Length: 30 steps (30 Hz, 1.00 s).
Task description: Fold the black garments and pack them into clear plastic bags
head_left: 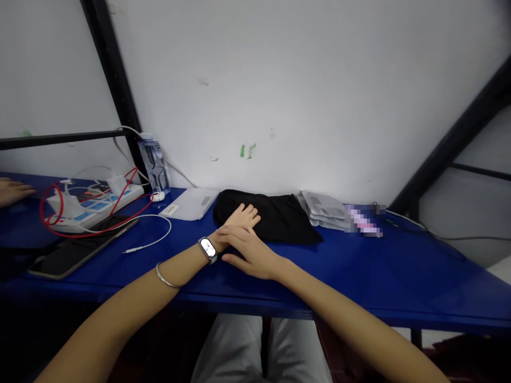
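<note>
On the folded black cloth (281,215) at the middle of the blue table rests my left hand (241,217), palm down with its fingers stretched out. A ring sits on one of its fingers. My right hand (253,252) lies flat across the back of the left, near the wrist, its fingers extended and thumb apart. Neither hand grips anything. A smartwatch (207,248) with a lit screen is on my left wrist, and a silver bangle (164,277) sits further up that forearm.
Left on the blue table (359,276) are a power strip (98,207) with cables, a phone (80,250), a water bottle (155,162), an earbud case (158,196) and a flat pale packet (194,204). Grey packets (325,209) lie right of the cloth. Another person's hand (14,191) shows far left.
</note>
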Available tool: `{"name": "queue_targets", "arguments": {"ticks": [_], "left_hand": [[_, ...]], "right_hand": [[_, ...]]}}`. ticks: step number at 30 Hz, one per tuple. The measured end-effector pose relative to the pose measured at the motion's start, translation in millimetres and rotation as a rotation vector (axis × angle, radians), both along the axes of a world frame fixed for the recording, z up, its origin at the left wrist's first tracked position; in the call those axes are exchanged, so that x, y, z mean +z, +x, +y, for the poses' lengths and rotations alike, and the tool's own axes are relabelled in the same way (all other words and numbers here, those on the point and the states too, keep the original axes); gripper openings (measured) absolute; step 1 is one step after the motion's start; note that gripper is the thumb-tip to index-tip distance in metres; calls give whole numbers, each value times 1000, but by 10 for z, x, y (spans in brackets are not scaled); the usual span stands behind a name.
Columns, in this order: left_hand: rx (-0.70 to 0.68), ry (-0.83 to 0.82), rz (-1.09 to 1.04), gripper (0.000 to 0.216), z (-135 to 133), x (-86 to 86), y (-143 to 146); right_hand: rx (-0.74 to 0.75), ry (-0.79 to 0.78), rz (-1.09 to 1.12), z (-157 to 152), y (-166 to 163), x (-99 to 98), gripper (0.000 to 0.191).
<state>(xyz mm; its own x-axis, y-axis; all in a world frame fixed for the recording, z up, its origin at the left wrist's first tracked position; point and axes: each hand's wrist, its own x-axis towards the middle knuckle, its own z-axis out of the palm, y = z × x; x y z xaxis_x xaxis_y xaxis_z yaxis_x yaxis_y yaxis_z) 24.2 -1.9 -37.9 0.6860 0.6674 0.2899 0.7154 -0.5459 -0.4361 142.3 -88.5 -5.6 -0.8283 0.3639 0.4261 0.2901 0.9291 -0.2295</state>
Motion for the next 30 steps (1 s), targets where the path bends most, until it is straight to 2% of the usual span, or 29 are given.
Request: {"name": "queue_targets", "arguments": {"ticks": [6, 11, 16, 30], "left_hand": [[0, -30, -40, 43, 11, -32, -14], [16, -61, -40, 44, -24, -7, -17], [20, -81, -36, 45, -31, 25, -6], [7, -28, -67, 44, 74, -103, -9]], "right_hand": [[20, 70, -68, -10, 4, 4, 45], [6, 4, -8, 0, 24, 22, 41], [30, 10, -26, -13, 33, 27, 40], [53, 110, -128, -1, 55, 7, 39]]}}
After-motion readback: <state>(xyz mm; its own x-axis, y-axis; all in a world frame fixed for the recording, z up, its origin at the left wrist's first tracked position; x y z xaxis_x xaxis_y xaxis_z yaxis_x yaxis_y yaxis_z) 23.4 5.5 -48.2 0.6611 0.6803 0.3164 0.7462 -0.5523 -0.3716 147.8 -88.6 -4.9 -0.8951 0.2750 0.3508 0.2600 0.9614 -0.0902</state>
